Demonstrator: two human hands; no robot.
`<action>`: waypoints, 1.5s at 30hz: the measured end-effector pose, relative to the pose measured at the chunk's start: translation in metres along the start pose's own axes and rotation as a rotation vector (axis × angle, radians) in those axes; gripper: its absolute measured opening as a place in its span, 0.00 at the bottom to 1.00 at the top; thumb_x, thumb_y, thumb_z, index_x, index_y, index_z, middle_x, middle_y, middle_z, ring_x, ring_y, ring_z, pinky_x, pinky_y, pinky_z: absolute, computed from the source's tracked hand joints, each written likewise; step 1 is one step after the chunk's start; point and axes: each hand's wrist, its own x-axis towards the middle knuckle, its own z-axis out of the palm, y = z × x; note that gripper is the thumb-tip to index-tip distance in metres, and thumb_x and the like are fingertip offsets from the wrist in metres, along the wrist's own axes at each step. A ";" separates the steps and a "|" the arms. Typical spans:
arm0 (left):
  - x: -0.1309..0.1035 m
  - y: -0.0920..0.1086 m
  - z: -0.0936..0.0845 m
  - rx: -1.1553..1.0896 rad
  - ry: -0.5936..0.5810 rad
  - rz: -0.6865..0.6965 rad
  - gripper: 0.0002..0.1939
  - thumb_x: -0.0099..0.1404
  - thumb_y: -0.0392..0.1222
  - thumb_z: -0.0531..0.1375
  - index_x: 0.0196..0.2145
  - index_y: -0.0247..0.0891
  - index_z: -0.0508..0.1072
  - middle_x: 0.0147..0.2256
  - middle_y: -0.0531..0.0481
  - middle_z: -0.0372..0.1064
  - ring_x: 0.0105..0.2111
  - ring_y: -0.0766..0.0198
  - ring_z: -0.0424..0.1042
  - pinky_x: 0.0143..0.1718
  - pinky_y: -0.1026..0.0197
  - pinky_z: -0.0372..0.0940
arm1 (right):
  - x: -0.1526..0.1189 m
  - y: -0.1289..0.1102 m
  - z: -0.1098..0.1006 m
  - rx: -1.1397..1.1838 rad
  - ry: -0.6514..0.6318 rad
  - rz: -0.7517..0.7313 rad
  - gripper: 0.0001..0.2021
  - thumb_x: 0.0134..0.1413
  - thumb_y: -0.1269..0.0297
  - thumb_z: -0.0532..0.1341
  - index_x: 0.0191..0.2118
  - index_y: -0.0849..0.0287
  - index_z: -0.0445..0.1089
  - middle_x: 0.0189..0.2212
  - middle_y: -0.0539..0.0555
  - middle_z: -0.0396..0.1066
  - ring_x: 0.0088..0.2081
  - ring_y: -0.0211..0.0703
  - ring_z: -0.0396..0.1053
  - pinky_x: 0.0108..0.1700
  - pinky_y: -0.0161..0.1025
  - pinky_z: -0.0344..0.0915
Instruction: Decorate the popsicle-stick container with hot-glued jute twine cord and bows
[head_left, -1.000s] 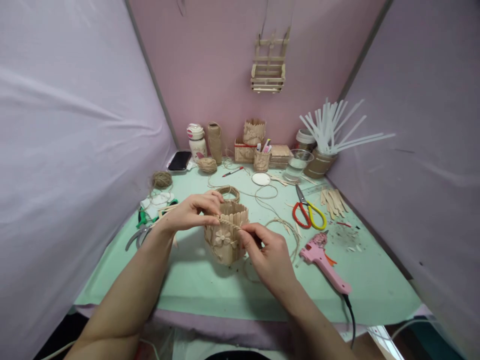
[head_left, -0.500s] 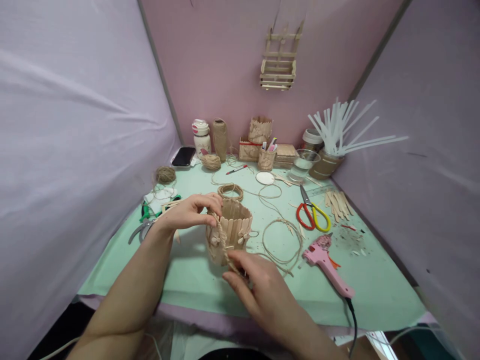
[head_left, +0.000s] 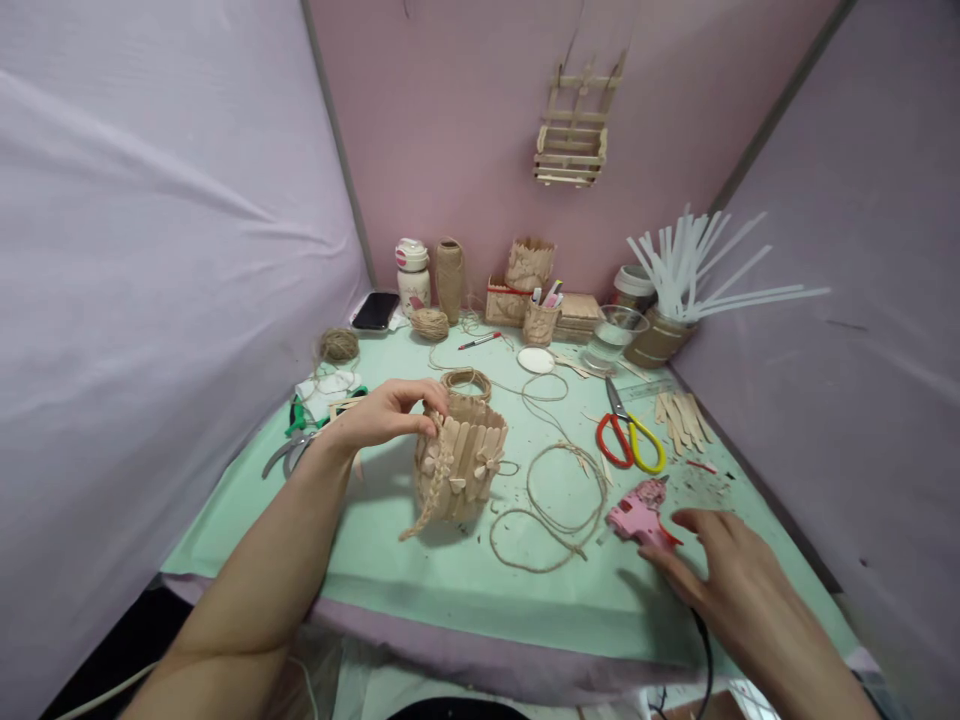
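Observation:
My left hand (head_left: 394, 412) pinches the rim of a round basket made of wooden craft sticks (head_left: 469, 450), with small wooden flowers on its side. Pressed at the same rim is one end of a braided twine cord (head_left: 435, 490); its other end hangs down the basket's side, loose at the bottom. Over on the right, my right hand (head_left: 720, 560) is open, thumb and fingers apart on either side of a pink hot glue gun (head_left: 636, 515). Whether it touches the handle I cannot tell, as the hand hides part of it.
Looped twine (head_left: 566, 490) lies beside the basket. Scissors (head_left: 628, 430), loose craft sticks (head_left: 681, 420) and a cup of water (head_left: 611, 338) are to the right. Pliers (head_left: 289, 452) lie at the left. Glue sticks (head_left: 697, 270) jut from a jar. The glue gun's cord (head_left: 706, 660) hangs over the front edge.
My right hand has let go of the braided cord and moved right to the glue gun. The cord's lower end now hangs free. My left hand stays at the basket's rim.

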 end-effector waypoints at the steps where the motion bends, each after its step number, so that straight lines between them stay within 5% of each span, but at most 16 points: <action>1: 0.000 0.000 0.001 0.003 0.005 -0.002 0.14 0.58 0.49 0.65 0.32 0.34 0.74 0.34 0.45 0.71 0.41 0.58 0.69 0.45 0.54 0.64 | 0.001 0.015 0.005 -0.083 -0.008 0.034 0.29 0.43 0.37 0.61 0.39 0.60 0.71 0.37 0.65 0.72 0.40 0.63 0.70 0.40 0.53 0.67; 5: 0.002 0.000 0.002 0.009 0.009 -0.008 0.14 0.58 0.48 0.66 0.32 0.34 0.74 0.34 0.45 0.71 0.40 0.58 0.69 0.44 0.55 0.64 | 0.005 0.037 0.022 -0.127 -0.164 0.092 0.27 0.41 0.37 0.62 0.35 0.60 0.70 0.32 0.63 0.71 0.35 0.60 0.70 0.36 0.50 0.66; 13: 0.000 0.000 0.004 0.058 0.043 -0.069 0.13 0.57 0.47 0.66 0.35 0.35 0.74 0.36 0.46 0.72 0.39 0.60 0.70 0.42 0.58 0.65 | 0.008 0.009 0.017 -0.064 -0.208 0.178 0.19 0.50 0.42 0.55 0.24 0.54 0.64 0.24 0.58 0.69 0.26 0.51 0.69 0.28 0.44 0.63; 20: 0.001 0.008 0.011 0.088 0.069 -0.066 0.09 0.58 0.42 0.65 0.34 0.35 0.73 0.34 0.47 0.72 0.38 0.62 0.69 0.42 0.60 0.63 | 0.002 -0.014 -0.019 0.357 -0.044 0.150 0.21 0.48 0.43 0.58 0.39 0.55 0.72 0.33 0.59 0.76 0.29 0.48 0.73 0.28 0.39 0.69; 27: 0.002 0.021 0.024 0.139 0.106 -0.069 0.09 0.58 0.42 0.66 0.33 0.35 0.72 0.33 0.48 0.71 0.34 0.64 0.66 0.38 0.62 0.61 | -0.008 -0.065 0.008 0.988 0.153 0.226 0.21 0.58 0.49 0.56 0.45 0.60 0.73 0.41 0.61 0.75 0.33 0.47 0.74 0.30 0.39 0.70; 34: 0.002 0.024 0.031 0.158 0.062 -0.017 0.09 0.59 0.43 0.65 0.32 0.34 0.72 0.34 0.48 0.69 0.37 0.63 0.67 0.40 0.61 0.60 | -0.028 -0.109 0.032 0.948 0.063 0.085 0.18 0.60 0.51 0.56 0.44 0.58 0.74 0.37 0.59 0.75 0.39 0.51 0.73 0.38 0.44 0.71; 40: 0.003 0.023 0.033 0.141 0.054 -0.013 0.10 0.61 0.45 0.63 0.33 0.34 0.71 0.33 0.48 0.69 0.37 0.62 0.66 0.41 0.60 0.60 | -0.021 -0.130 0.022 0.939 -0.056 -0.195 0.21 0.63 0.50 0.50 0.55 0.54 0.66 0.42 0.60 0.70 0.42 0.52 0.70 0.45 0.47 0.68; 45: 0.002 0.022 0.033 0.137 0.054 -0.029 0.10 0.61 0.45 0.63 0.33 0.35 0.72 0.34 0.49 0.69 0.36 0.62 0.65 0.39 0.61 0.60 | -0.016 -0.139 0.020 0.856 -0.066 -0.265 0.18 0.64 0.50 0.50 0.51 0.53 0.65 0.39 0.57 0.67 0.40 0.48 0.67 0.42 0.43 0.67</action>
